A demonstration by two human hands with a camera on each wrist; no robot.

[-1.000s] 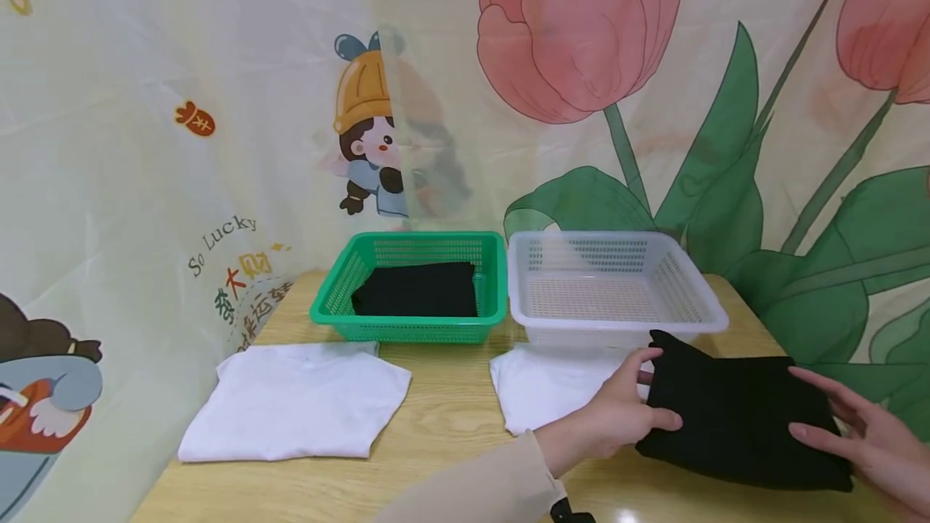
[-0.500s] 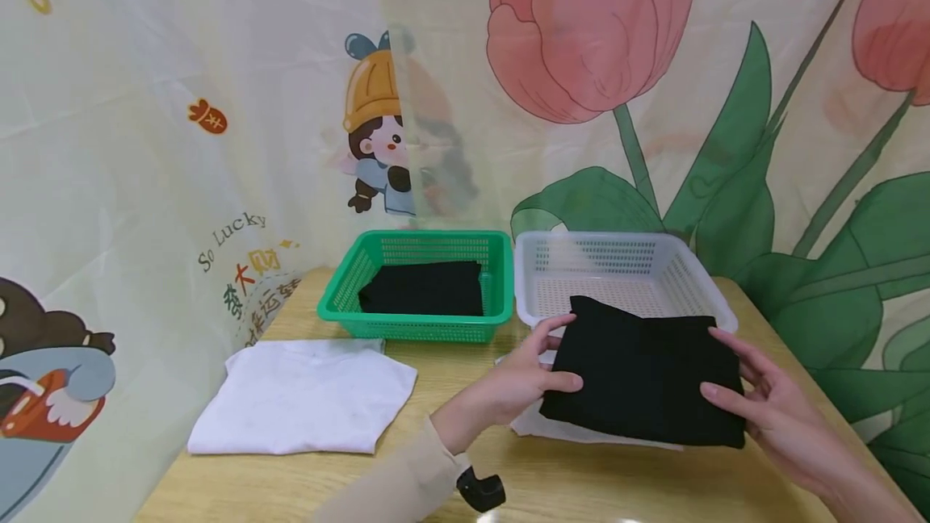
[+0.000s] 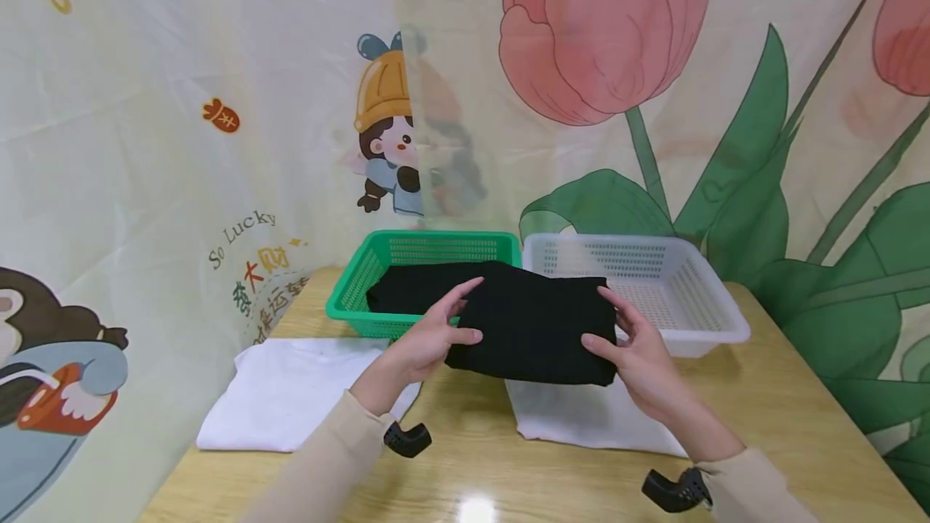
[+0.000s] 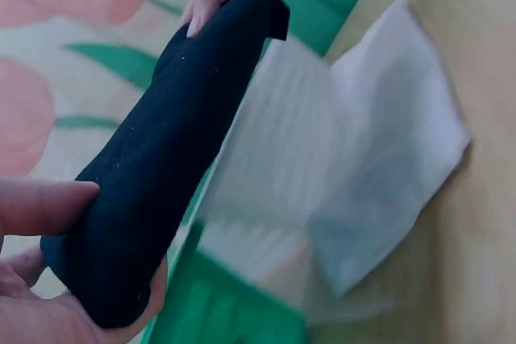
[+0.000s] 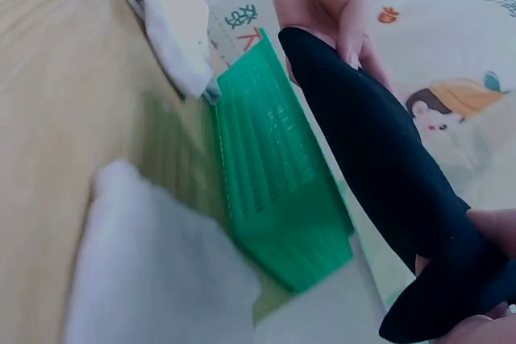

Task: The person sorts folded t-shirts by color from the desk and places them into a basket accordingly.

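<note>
A folded black garment (image 3: 538, 329) is held up off the table between both hands, tilted so its broad face shows in the head view. My left hand (image 3: 429, 337) grips its left end, thumb on the near face and fingers behind. At the right end, my right hand (image 3: 643, 353) pinches it the same way. In the left wrist view the garment (image 4: 177, 142) appears edge-on as a thick fold. It overlaps the front right of the green basket (image 3: 352, 315), where another folded black garment (image 3: 407, 285) lies.
Right of the green basket stands a white basket (image 3: 715, 331), its left part hidden by the held garment. One folded white garment (image 3: 283, 394) lies at left on the wooden table (image 3: 465, 458); another white garment (image 3: 581, 418) lies below the white basket. A printed curtain hangs behind.
Both hands have carried the black garment left and upward, from the table's right side, past the white basket's front, to the green basket. More of the right white garment now shows.
</note>
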